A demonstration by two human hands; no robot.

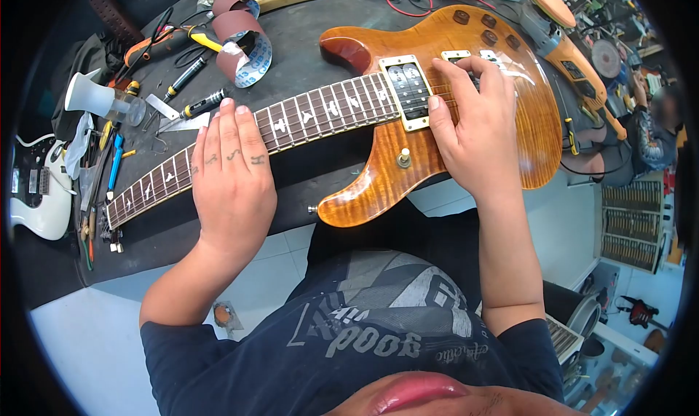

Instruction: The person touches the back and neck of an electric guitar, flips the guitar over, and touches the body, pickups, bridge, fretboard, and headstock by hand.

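Note:
An amber, flame-grained electric guitar lies face up on the dark workbench, its neck pointing left. My left hand rests flat across the strings on the inlaid fretboard, fingers together and stretched out. Over the body, my right hand hovers at or on the strings, between the neck pickup and the bridge end. Its thumb and index finger are apart, with nothing visible between them. The hand hides part of the strings and the bridge. Whether its fingertips touch the strings, I cannot tell.
Coiled sandpaper, screwdrivers and a white-topped bottle lie beyond the neck. A white guitar body is at far left. An orange power tool sits beside the guitar body. Another person is at far right.

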